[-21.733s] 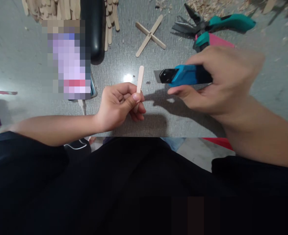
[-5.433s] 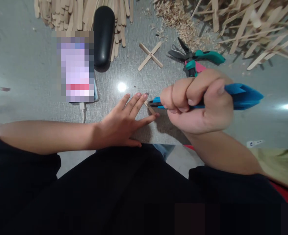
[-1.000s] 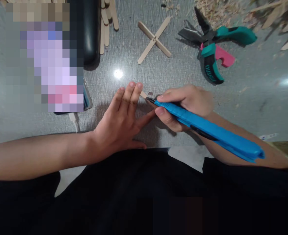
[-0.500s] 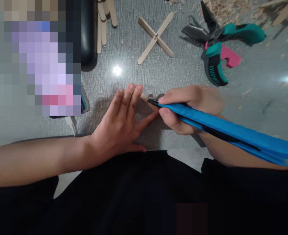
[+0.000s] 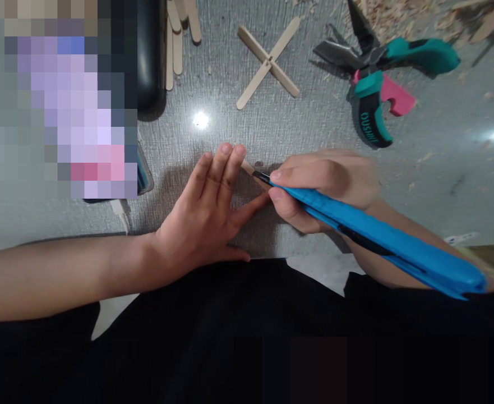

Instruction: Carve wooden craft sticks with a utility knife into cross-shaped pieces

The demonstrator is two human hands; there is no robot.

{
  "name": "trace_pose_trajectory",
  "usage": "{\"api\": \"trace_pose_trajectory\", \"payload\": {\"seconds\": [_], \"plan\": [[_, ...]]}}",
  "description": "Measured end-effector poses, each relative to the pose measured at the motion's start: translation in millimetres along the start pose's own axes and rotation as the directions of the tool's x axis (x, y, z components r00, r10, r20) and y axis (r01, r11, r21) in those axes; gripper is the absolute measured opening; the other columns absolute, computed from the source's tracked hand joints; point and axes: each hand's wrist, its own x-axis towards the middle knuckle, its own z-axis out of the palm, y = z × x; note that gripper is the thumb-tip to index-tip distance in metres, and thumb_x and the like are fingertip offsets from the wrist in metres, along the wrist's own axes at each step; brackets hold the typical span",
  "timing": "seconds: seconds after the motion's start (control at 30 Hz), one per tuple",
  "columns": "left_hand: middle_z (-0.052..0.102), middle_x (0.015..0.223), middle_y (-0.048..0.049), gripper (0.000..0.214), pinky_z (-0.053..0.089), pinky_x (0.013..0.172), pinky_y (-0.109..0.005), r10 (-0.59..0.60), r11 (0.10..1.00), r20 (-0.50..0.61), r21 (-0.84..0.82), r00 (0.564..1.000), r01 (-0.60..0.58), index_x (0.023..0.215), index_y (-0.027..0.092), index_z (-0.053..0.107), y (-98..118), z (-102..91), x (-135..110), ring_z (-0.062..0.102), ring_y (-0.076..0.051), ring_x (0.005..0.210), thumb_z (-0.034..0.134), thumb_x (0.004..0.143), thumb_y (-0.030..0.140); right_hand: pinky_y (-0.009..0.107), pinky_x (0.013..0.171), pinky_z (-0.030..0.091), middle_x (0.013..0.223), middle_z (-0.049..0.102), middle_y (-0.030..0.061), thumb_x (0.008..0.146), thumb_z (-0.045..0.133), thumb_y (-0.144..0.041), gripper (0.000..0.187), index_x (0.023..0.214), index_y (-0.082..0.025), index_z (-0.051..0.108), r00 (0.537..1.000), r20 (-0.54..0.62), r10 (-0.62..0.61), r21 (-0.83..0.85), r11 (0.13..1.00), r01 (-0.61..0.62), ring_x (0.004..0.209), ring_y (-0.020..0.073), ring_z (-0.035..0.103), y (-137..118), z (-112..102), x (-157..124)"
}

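Note:
My left hand (image 5: 207,210) lies flat on the grey table (image 5: 272,129), fingers stretched out and pressing down a short wooden stick (image 5: 248,167), most of it hidden under the fingers. My right hand (image 5: 322,188) grips a blue utility knife (image 5: 377,235) like a pen. The knife's dark tip rests on the stick just right of my left fingertips. The long blue handle runs back to the lower right over my forearm.
A cross of wooden sticks (image 5: 268,60) lies beyond my hands. Teal and pink pliers (image 5: 377,67) sit at the upper right beside wood shavings (image 5: 398,17). A blurred phone (image 5: 61,101), a black case (image 5: 149,56) and loose sticks (image 5: 179,28) are at upper left.
My left hand has stayed flat on the stick. The knife's handle has swung slightly while its tip has stayed on the stick.

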Motion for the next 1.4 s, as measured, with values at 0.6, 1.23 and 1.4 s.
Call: {"api": "trace_pose_trajectory", "payload": {"seconds": [0.6, 1.23, 1.4], "plan": [[0.019, 0.193, -0.0316, 0.143, 0.034, 0.140, -0.076, 0.003, 0.999, 0.008, 0.054, 1.000, -0.003, 0.189, 0.022, -0.001, 0.7, -0.7, 1.2, 0.028, -0.059, 0.176, 0.078, 0.090, 0.088, 0.031, 0.046, 0.045, 0.072, 0.074, -0.0036, 0.107, 0.065, -0.034, 0.012, 0.098, -0.027, 0.067, 0.982, -0.005, 0.186, 0.038, 0.982, -0.186, 0.054, 0.0145, 0.067, -11.2, -7.0, -4.7], [0.018, 0.195, -0.0245, 0.130, 0.029, 0.144, -0.075, -0.013, 1.000, 0.020, 0.025, 1.000, 0.012, 0.189, 0.024, 0.006, 1.0, -0.5, 1.2, 0.025, -0.057, 0.179, 0.074, 0.095, 0.083, 0.031, 0.057, 0.062, 0.087, 0.085, -0.0023, 0.093, 0.075, -0.024, 0.014, 0.105, -0.028, 0.070, 0.969, 0.004, 0.249, 0.061, 0.967, -0.249, 0.067, 0.0175, 0.081, -10.2, -5.4, -0.1], [0.016, 0.196, -0.0246, 0.129, 0.027, 0.144, -0.075, -0.021, 1.000, 0.023, 0.006, 1.000, 0.020, 0.189, 0.023, 0.010, 1.4, -0.2, 2.0, 0.023, -0.057, 0.179, 0.075, 0.095, 0.082, 0.029, 0.059, 0.061, 0.084, 0.084, -0.0041, 0.096, 0.073, -0.026, 0.013, 0.108, -0.028, 0.069, 0.966, 0.046, 0.256, 0.049, 0.965, -0.258, 0.066, 0.0159, 0.080, -8.2, -5.8, -2.4]]}}
